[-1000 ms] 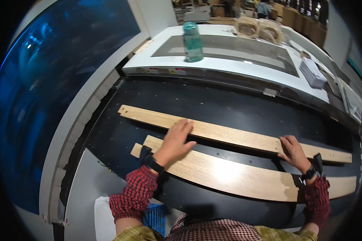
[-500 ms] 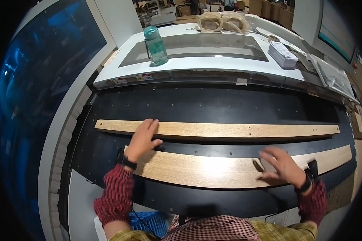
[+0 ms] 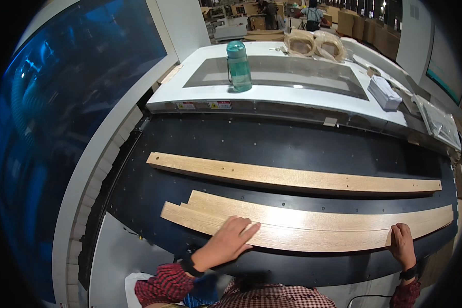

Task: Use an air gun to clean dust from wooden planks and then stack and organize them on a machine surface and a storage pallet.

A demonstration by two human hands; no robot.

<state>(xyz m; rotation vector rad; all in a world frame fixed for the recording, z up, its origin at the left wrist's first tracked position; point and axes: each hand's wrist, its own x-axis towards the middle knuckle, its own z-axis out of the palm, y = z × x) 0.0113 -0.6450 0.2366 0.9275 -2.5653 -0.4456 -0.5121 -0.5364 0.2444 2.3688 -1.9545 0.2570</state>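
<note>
Two light-wood boards with curved edges lie together on the black table. The rear board (image 3: 272, 210) is partly covered along its near side by a front board (image 3: 190, 217), whose left end sticks out further left. A thin line runs between them. My left hand (image 3: 228, 242) is closed over the near edge of the front board, left of its middle. Towards its right end, my right hand (image 3: 403, 246) grips the same board with bent fingers over the top. Beyond both lies a narrow wooden rail (image 3: 282, 176) with small drilled holes, touched by neither hand.
The black table (image 3: 190, 136) is dotted with small holes. Behind it, a white machine cover (image 3: 190, 94) bears a green bottle (image 3: 239, 69), a paper stack (image 3: 384, 93) and wrapped rolls (image 3: 299, 43). A blue-tinted panel (image 3: 82, 77) stands left. Another person (image 3: 313, 16) is far back.
My left hand has left the far rail and come down to the near board; my right hand has closed on its right part. A front board now shows separately. The whole view has shifted.
</note>
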